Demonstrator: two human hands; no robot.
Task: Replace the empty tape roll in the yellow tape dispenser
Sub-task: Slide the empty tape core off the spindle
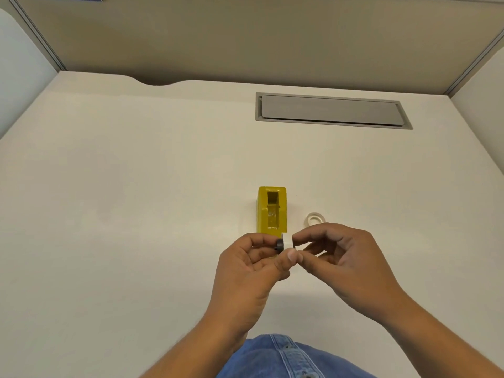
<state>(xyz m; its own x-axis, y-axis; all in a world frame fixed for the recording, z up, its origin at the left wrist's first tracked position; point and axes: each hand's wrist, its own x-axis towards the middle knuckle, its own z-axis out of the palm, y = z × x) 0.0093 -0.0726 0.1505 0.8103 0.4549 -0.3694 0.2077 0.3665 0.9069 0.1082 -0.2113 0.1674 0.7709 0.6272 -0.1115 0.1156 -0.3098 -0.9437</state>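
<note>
The yellow tape dispenser (272, 210) stands on the cream desk (136, 186), its roll slot open and bare. Just in front of it, above the desk, both hands meet. My left hand (249, 271) pinches a dark grey spindle hub (279, 246) that carries a white empty core (288, 243). My right hand (343, 257) grips the white core's right end with thumb and fingertips. A translucent tape roll (315, 220) lies flat on the desk to the right of the dispenser, partly behind my right fingers.
A grey cable-tray lid (331, 110) is set into the desk at the back right. Partition walls (245, 36) close off the back and both sides. Blue denim fabric (286, 358) shows at the bottom edge.
</note>
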